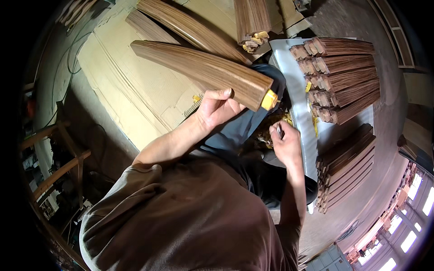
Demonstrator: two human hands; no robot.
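Note:
My left hand [216, 109] grips the near side of a long brown striped wooden piece [205, 67], thumb along its face and fingers hidden beneath. The piece slants across my lap, and yellow tape [269, 100] wraps its right end. Just below that end is my right hand [286, 142], its fingers closed around a small object with a glint of metal, too covered to identify. The two hands are apart, and the right does not touch the wood.
More wooden pieces [194, 28] lie on cardboard [120, 95] at the left and far side. Another stands with a taped end [256, 41] towards me. Stacked wooden bundles [348, 77] rest on a pale sheet [300, 106] at right. Yellow scraps [266, 128] gather between my legs.

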